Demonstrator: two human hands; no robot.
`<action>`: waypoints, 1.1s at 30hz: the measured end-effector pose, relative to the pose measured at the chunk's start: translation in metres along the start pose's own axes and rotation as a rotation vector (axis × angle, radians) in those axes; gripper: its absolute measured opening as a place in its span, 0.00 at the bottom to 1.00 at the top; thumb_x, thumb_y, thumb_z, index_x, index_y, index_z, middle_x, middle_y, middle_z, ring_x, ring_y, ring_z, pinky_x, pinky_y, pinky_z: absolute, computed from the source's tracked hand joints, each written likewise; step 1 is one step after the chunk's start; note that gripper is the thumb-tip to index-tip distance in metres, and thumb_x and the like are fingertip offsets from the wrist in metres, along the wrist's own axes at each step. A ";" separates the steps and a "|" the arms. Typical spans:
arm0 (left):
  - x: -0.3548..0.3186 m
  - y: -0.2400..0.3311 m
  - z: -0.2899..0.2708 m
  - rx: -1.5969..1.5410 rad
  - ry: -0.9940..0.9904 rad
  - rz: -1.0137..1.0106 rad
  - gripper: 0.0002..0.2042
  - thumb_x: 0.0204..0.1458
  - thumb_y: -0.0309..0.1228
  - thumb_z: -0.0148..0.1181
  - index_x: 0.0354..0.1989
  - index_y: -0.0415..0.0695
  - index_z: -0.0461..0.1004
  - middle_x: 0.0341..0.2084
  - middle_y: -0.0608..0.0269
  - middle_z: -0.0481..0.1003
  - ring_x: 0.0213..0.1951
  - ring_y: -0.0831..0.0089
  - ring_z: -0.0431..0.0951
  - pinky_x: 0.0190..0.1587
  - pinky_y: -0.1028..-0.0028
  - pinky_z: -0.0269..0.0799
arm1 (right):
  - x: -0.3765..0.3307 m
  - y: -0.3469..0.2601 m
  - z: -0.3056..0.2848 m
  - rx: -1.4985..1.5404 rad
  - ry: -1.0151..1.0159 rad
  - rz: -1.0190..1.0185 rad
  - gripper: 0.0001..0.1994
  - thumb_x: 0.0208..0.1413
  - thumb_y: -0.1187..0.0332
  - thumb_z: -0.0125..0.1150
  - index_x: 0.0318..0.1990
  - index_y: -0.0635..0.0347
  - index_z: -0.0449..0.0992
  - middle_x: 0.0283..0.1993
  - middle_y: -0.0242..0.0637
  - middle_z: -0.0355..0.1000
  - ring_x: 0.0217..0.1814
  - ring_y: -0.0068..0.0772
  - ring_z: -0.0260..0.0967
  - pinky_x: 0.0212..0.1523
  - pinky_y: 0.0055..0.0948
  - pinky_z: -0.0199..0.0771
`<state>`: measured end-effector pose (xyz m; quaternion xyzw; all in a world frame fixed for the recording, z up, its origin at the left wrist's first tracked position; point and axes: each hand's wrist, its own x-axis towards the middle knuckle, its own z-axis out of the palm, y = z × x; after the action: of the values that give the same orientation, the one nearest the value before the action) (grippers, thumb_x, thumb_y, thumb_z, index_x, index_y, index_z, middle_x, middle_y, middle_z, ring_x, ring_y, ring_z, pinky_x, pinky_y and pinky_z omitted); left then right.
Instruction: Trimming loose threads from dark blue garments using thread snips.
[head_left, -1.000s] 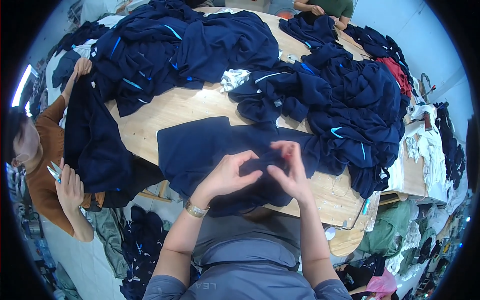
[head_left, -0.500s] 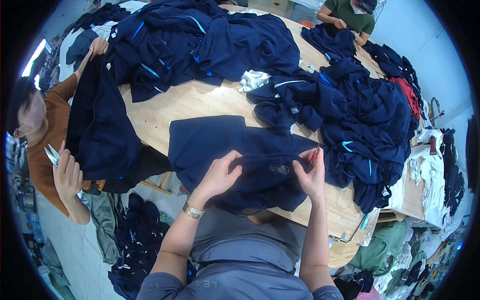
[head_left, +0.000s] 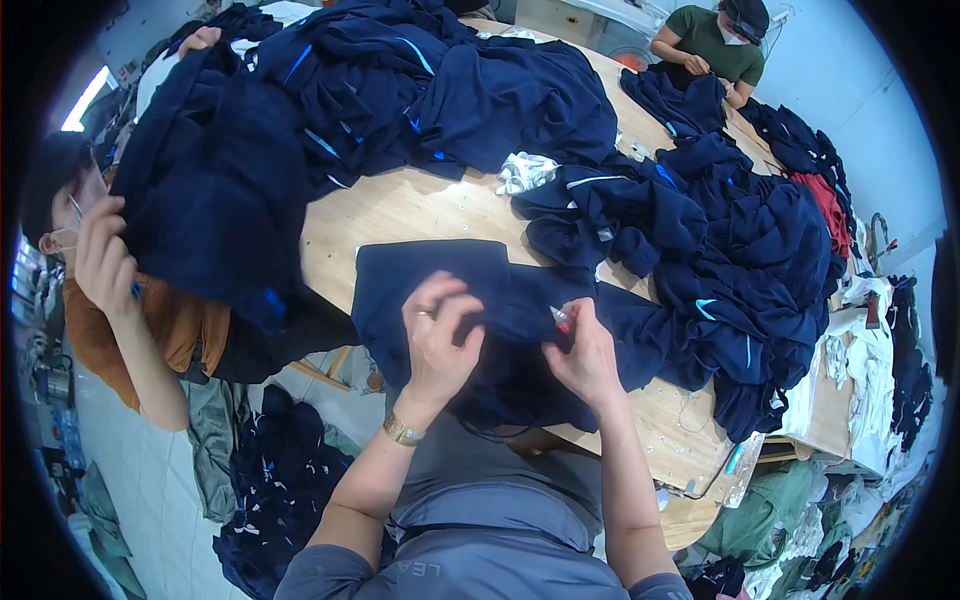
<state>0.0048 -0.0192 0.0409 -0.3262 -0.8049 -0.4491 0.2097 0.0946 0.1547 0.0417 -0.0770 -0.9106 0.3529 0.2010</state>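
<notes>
A navy garment point(head_left: 430, 268) lies partly spread at the table's near edge, its front part bunched and hanging toward my lap. Over its middle is my left hand point(head_left: 438, 335), fingers apart and slightly blurred, with no cloth visibly pinched in it. A ring and a bracelet show on that hand and wrist. My right hand point(head_left: 585, 352) is closed around small red-handled thread snips point(head_left: 564, 319), their short metal blades pointing up and left, just above the garment. Whether its lower fingers also touch the cloth is hidden.
Large heaps of navy garments point(head_left: 520, 95) cover the table point(head_left: 335, 225); another pile point(head_left: 740, 225) is at right. At left a co-worker holds up a navy garment point(head_left: 215, 190). Another person works at the far right. A patterned white cloth point(head_left: 527, 172) lies mid-table.
My left hand has loosened from the cloth and spread its fingers. My right hand has moved left with the snips. The pale printed mark no longer shows. The left co-worker's garment is raised.
</notes>
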 end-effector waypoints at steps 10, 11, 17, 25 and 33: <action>-0.044 0.020 0.001 -1.806 -0.386 -1.670 0.19 0.56 0.47 0.52 0.46 0.44 0.69 0.38 0.64 0.73 0.34 0.78 0.73 0.25 0.85 0.65 | -0.015 -0.013 0.020 0.055 0.214 -0.195 0.20 0.30 0.81 0.63 0.32 0.59 0.59 0.26 0.39 0.61 0.22 0.39 0.64 0.22 0.29 0.64; -0.042 0.015 0.002 -1.853 -0.269 -1.605 0.18 0.56 0.45 0.52 0.45 0.44 0.70 0.37 0.63 0.74 0.36 0.77 0.74 0.26 0.84 0.68 | -0.016 -0.015 0.019 0.057 0.255 -0.243 0.20 0.30 0.81 0.62 0.32 0.59 0.59 0.27 0.39 0.61 0.22 0.39 0.63 0.21 0.28 0.63; -0.018 0.007 -0.005 -1.999 -0.123 -1.296 0.11 0.60 0.35 0.47 0.43 0.41 0.70 0.40 0.58 0.74 0.49 0.67 0.72 0.47 0.68 0.76 | -0.016 -0.012 0.016 0.040 -0.024 0.108 0.17 0.38 0.75 0.62 0.35 0.60 0.61 0.31 0.39 0.62 0.33 0.40 0.61 0.37 0.33 0.64; -0.036 0.002 0.005 -1.944 -0.099 -1.123 0.15 0.62 0.38 0.41 0.48 0.41 0.68 0.48 0.54 0.71 0.51 0.60 0.71 0.56 0.59 0.67 | 0.000 -0.039 0.023 0.498 0.140 0.128 0.18 0.44 0.69 0.67 0.33 0.61 0.60 0.28 0.36 0.63 0.29 0.29 0.56 0.32 0.26 0.60; -0.029 0.008 -0.006 -1.829 -0.033 -1.185 0.11 0.57 0.23 0.48 0.23 0.46 0.73 0.27 0.63 0.76 0.39 0.67 0.76 0.56 0.59 0.66 | -0.005 -0.040 0.040 0.494 0.095 0.048 0.13 0.47 0.83 0.56 0.27 0.60 0.57 0.26 0.37 0.62 0.27 0.29 0.60 0.29 0.22 0.60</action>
<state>0.0307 -0.0315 0.0303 0.0749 -0.1984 -0.9032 -0.3730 0.0828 0.0995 0.0398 -0.0636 -0.7842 0.5653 0.2480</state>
